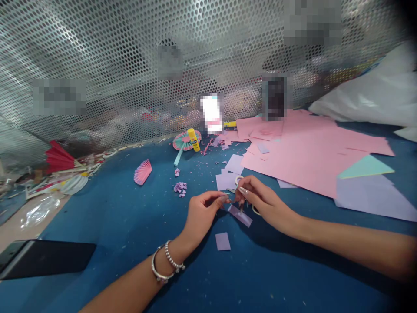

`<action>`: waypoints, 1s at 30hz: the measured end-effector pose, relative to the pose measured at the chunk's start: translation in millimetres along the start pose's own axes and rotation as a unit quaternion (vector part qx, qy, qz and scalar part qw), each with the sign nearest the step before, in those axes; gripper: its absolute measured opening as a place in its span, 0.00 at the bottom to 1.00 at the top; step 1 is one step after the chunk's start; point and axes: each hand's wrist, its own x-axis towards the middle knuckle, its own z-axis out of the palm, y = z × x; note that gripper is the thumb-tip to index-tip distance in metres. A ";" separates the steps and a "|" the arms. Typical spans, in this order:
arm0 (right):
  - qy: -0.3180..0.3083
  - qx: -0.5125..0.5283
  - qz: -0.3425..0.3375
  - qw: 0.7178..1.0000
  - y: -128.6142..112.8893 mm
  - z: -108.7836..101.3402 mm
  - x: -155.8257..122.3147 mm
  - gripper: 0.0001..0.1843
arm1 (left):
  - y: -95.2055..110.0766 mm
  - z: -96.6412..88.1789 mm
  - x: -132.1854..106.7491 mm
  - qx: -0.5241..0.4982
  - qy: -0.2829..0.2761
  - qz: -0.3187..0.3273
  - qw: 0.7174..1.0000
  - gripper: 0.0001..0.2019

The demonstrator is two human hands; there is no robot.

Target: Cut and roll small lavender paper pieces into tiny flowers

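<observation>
My left hand (202, 214) pinches one end of a small lilac paper strip (240, 215) just above the blue table (124, 217). My right hand (263, 201) holds a pair of scissors (239, 180) with pale handles, fingers through the loops, at the strip's other end. A small lilac paper square (223, 241) lies on the table right below the hands. More lilac offcuts (228, 178) lie just behind the hands.
Pink sheets (309, 148) and lilac and mint sheets (368, 187) cover the right side. A yellow glue stick (193, 139) and paper fans (142, 171) lie further back, with lilac scraps (180, 188) between. A dark phone (45, 258) lies front left. A perforated metal screen (130, 65) closes the back.
</observation>
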 end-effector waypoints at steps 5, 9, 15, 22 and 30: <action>-0.002 0.001 -0.005 1.000 1.6 -0.4 -0.1 0.07 | 1.3 0.2 -0.2 0.003 -0.002 0.005 1.000 0.10; -0.003 -0.001 -0.005 1.000 1.5 -0.6 -0.3 0.07 | 1.9 0.4 -0.2 0.005 -0.006 0.009 1.000 0.10; 0.001 0.000 -0.004 1.000 2.3 -0.6 -0.6 0.08 | 2.1 2.0 -0.8 0.003 0.002 -0.006 1.000 0.11; 0.003 -0.016 -0.004 1.000 0.9 -0.9 -0.6 0.07 | 4.5 2.7 -2.1 0.028 0.003 -0.010 1.000 0.10; 0.025 -0.066 -0.011 0.997 -0.4 -1.4 -1.0 0.06 | 2.8 3.8 -6.6 0.078 -0.011 0.022 0.997 0.10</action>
